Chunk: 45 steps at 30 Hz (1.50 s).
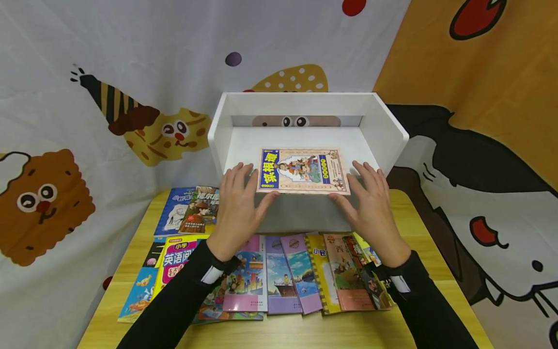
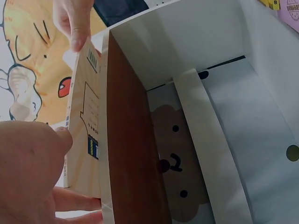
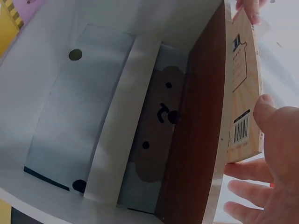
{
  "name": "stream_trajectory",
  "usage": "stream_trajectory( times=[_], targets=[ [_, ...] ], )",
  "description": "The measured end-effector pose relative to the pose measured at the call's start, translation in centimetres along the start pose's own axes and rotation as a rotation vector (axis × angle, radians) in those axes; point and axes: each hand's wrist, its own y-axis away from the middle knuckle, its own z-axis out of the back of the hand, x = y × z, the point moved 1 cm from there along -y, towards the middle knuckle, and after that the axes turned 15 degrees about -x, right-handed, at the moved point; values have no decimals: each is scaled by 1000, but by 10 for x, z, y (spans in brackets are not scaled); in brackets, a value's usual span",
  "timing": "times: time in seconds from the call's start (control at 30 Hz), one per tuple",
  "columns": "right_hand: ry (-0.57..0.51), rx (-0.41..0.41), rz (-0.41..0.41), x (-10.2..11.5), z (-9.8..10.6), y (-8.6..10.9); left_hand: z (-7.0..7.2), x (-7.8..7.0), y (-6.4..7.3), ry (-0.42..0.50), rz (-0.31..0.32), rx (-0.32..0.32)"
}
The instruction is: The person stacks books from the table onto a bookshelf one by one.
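Observation:
A book with a tan illustrated cover [image 1: 301, 170] lies flat on the upper shelf of a white shelf unit, its near part jutting over the front edge. My left hand [image 1: 237, 206] is at the book's left end, fingers fairly straight and thumb at the near edge. At the right end, my right hand [image 1: 370, 213] mirrors it, with fingers extended and thumb by the near edge. Both wrist views show the book's underside [image 2: 84, 116] with a barcode. The right thumb [image 3: 265, 105] touches the near edge.
The white shelf unit [image 1: 394, 135] has raised sides and a lower compartment with a slat [image 3: 124, 121]. Several books lie before it on the wooden table [image 1: 405, 213], including a purple one [image 1: 281, 278]. More books, including a blue one [image 1: 167, 208], lie left. A cartoon cloth [image 1: 152, 39] hangs behind.

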Motion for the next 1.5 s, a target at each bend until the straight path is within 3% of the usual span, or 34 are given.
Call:
stream_trajectory(
  times=[0.3,0.53,0.7,1.0,1.5],
  targets=[
    [37,-5,31,-1,0,-7,0,4,-2,17,-9,12],
    [63,53,42,-9,-6,-12,-3,6,-8,-10,-37,34],
    [86,91,20,-12,-12,-17,-9,6,-13,-34,-16,44],
    [114,115,6,-12,-22,-27,-21,3,-20,-85,59,-7],
    [153,104,-55,-12,-31,-35,-30,2,-26,-120,69,-47]
  ],
)
